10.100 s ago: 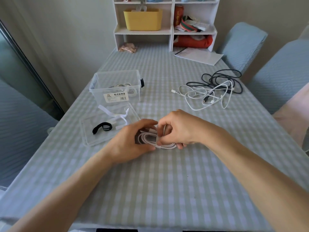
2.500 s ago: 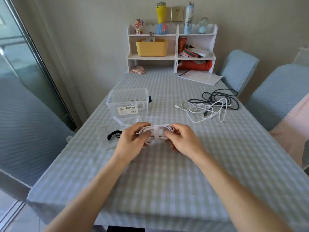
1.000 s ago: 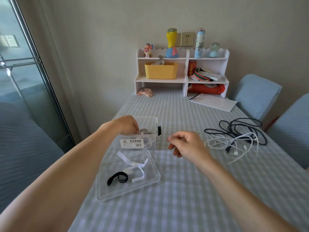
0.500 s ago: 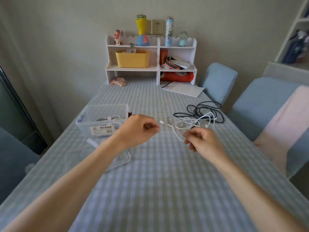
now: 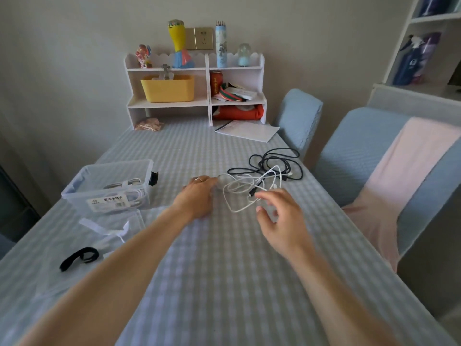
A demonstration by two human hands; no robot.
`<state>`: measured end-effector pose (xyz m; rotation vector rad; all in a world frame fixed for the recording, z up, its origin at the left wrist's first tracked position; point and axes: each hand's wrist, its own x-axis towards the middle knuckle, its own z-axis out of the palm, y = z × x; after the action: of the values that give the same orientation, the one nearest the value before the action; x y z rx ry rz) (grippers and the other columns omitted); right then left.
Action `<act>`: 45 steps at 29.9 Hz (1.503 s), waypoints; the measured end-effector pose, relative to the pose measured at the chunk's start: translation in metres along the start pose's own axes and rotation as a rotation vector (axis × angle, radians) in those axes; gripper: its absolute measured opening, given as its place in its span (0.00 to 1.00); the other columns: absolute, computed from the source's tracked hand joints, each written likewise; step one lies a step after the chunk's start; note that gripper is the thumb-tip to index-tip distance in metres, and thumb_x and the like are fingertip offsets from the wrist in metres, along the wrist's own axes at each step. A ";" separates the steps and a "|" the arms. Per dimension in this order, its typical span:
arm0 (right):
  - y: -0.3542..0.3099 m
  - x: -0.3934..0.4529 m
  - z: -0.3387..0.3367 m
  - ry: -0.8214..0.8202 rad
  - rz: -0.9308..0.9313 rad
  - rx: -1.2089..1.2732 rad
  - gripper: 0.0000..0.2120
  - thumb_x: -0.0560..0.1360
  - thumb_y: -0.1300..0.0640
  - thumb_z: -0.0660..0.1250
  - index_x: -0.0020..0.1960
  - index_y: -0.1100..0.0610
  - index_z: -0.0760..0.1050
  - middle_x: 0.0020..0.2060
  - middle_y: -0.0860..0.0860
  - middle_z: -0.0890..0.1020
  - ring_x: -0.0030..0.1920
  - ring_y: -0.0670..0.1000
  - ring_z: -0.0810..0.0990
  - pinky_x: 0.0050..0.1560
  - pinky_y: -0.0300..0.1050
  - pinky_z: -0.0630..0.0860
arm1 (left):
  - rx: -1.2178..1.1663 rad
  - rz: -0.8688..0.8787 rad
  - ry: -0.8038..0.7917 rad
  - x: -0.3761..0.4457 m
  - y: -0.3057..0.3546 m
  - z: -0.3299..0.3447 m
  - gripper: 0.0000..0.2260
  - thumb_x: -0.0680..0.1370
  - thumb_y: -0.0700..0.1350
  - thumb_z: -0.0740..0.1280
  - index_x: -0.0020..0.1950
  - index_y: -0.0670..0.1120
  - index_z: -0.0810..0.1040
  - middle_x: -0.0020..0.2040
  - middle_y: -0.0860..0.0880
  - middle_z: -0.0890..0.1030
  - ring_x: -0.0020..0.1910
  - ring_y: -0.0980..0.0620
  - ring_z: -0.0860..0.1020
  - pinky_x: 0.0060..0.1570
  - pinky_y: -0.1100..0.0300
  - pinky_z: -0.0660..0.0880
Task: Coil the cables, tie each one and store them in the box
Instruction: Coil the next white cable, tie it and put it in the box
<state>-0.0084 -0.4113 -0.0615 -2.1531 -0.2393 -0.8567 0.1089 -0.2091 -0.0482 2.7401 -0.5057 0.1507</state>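
Checked tablecloth [image 5: 224, 258] carries the box [image 5: 109, 188], already holding coiled cables. Loose white cable [image 5: 239, 188] is reached for: left hand [image 5: 197, 196] touches its end, grip unclear; right hand [image 5: 279, 218] hovers spread beside it.

A plain beige wall [image 5: 74, 58] backed the checked tabletop [image 5: 224, 283]. A small white shelf unit [image 5: 197, 106] stood at its far end under a wall socket [image 5: 204, 38]. Two blue-covered chairs [image 5: 299, 116] lined the right side.
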 end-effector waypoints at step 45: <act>-0.092 -0.003 0.050 -0.406 0.337 0.505 0.10 0.80 0.58 0.67 0.40 0.53 0.81 0.27 0.47 0.75 0.29 0.48 0.71 0.34 0.44 0.71 | -0.929 -0.196 0.101 -0.167 -0.013 -0.078 0.06 0.81 0.41 0.66 0.53 0.43 0.82 0.41 0.46 0.85 0.34 0.49 0.78 0.34 0.58 0.76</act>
<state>-0.0254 -0.3125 -0.0301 -1.7923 -0.2536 -0.1347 -0.0446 -0.1154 -0.0069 1.8416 -0.1910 -0.0047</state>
